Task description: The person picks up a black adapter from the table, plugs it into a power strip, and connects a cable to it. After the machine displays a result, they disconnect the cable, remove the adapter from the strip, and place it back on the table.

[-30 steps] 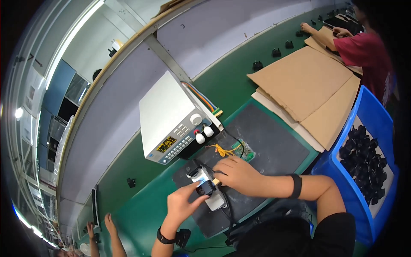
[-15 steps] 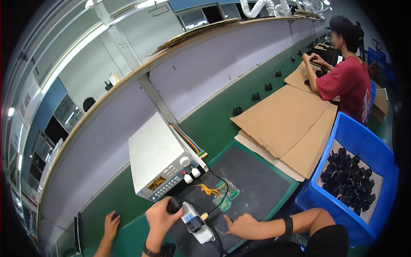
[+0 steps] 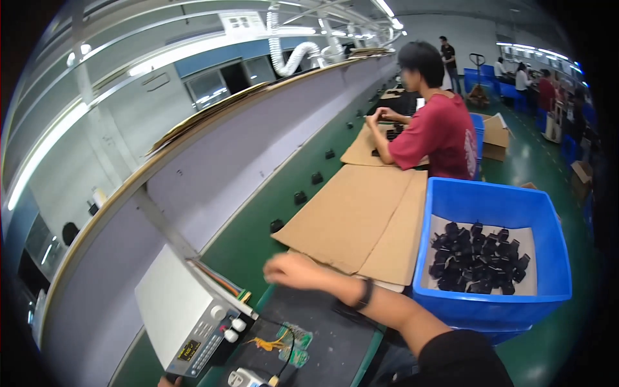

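My right hand (image 3: 293,269) reaches forward over the dark mat (image 3: 335,335), beside the near edge of a cardboard sheet (image 3: 348,213). Its fingers point left and are blurred, so I cannot make out anything in them. Just beyond is a black plug adapter (image 3: 277,226) on the green bench. A few fingers (image 3: 169,382) show at the bottom edge beside the white test instrument (image 3: 184,322); they may be my left hand's, and the rest is cut off. On the mat lie green circuit boards (image 3: 296,348) with yellow wires (image 3: 264,344). A white socket strip (image 3: 245,378) is partly visible at the bottom edge.
A blue bin (image 3: 493,306) at right holds many black plug adapters (image 3: 477,258). More adapters stand in a row along the green bench (image 3: 251,209). A co-worker in a red shirt (image 3: 438,138) sits farther along. A long partition (image 3: 225,174) borders the bench.
The view has swung right and up. My right hand has moved from beside the socket strip to the cardboard's edge. My left hand, earlier gripping a black adapter, is now mostly or wholly out of view.
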